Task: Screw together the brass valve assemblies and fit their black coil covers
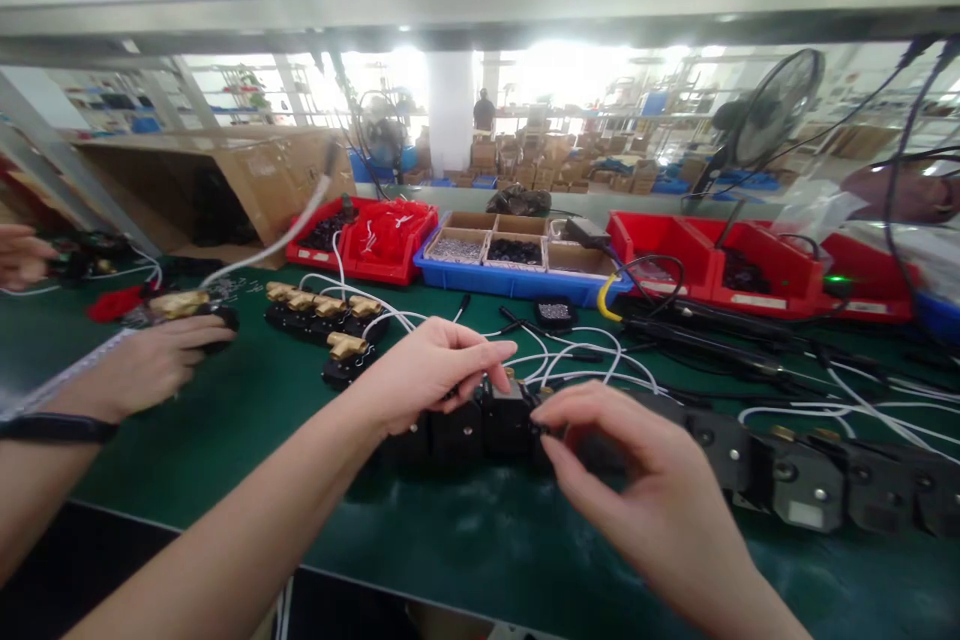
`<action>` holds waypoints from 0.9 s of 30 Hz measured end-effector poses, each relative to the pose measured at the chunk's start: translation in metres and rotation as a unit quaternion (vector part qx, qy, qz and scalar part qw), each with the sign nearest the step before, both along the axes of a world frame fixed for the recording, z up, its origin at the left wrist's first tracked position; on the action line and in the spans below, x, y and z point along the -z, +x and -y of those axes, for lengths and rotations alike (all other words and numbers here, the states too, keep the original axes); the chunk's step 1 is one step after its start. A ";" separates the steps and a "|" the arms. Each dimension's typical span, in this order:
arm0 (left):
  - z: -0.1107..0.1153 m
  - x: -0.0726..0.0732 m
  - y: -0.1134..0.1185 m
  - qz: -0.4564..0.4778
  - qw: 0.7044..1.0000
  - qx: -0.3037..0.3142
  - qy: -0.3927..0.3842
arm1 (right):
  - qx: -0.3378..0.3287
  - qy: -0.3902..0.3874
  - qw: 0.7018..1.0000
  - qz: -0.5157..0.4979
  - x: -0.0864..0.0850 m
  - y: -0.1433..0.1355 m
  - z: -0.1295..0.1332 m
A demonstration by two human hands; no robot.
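Observation:
A row of black box-shaped housings [802,485] with brass parts on top and white cables behind runs along the green bench. My left hand [439,370] is over the middle of the row, its fingers curled together beside one black housing [506,425]. Whatever those fingers hold is hidden. To the right of that housing, my right hand [630,450] has thumb and forefinger drawn close around a small dark bit, too small to name. White cables [600,340] loop just behind both hands.
A co-worker's hand [169,360] holds a dark unit with a brass fitting at left. More brass-topped units [322,305] lie nearby. Red bins [375,270] and a blue tray [517,290] stand behind. Black screwdriver-like tools [697,345] lie right. A shelf [480,5] spans overhead.

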State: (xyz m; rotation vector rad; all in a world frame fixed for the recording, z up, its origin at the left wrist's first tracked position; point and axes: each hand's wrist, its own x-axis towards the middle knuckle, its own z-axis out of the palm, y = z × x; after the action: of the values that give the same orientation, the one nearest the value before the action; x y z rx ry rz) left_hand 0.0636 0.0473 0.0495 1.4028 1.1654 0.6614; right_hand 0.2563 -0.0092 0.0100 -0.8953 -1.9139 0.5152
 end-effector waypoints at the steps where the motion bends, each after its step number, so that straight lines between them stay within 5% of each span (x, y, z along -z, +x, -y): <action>1: -0.005 0.000 -0.005 -0.068 0.996 -0.004 0.054 | -0.008 -0.004 0.999 0.039 0.014 0.001 0.005; 5: -0.029 0.005 -0.014 -0.279 0.941 0.047 0.187 | -0.021 0.039 0.983 0.180 0.073 0.002 0.024; 9: -0.044 0.007 -0.010 -0.331 0.919 0.152 0.153 | -0.041 0.011 0.975 0.218 0.096 -0.001 0.031; 14: -0.048 0.003 -0.012 -0.336 0.906 0.240 0.097 | -0.051 -0.012 0.969 0.240 0.083 -0.007 0.029; 21: -0.051 0.009 -0.023 -0.294 0.910 0.288 0.054 | 0.026 0.116 0.988 0.103 0.040 -0.016 0.004; 27: -0.057 0.015 -0.025 -0.230 0.923 0.307 0.024 | 0.025 0.139 0.981 0.136 0.044 -0.023 -0.017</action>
State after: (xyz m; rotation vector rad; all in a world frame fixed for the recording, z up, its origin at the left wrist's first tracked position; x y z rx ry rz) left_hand 0.0382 0.1040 0.0349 1.9055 0.9690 -0.0959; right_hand 0.2331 0.0079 -0.0339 -0.8613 -2.1379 0.0914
